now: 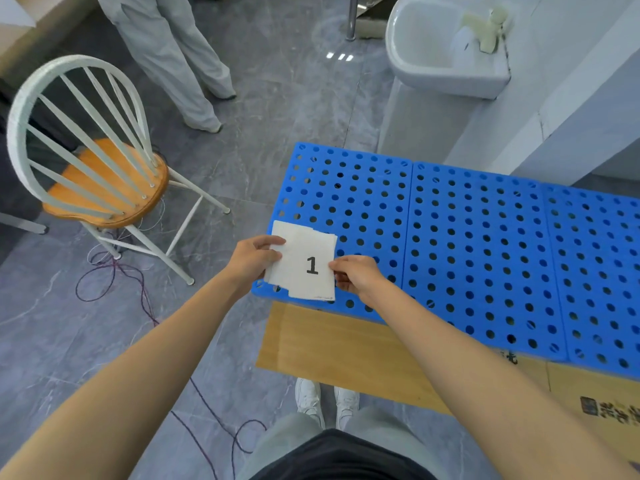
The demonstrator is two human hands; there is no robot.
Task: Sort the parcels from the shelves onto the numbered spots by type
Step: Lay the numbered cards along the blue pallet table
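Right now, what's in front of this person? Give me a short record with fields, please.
held: white paper sheets, top one printed 1
left hand: pinches the sheets' left edge
right hand: pinches their right edge
below: blue panels with holes, lying on cardboard
floor: white chair with wooden seat, loose wires
parcels: none in view

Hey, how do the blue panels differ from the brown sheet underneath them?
The blue panels look like plastic and are full of round holes. The brown cardboard sheet is solid, with dark print near its right end. The blue panels lie on top, while the brown cardboard sheet lies beneath, jutting out at the near edge. Both lie flat.
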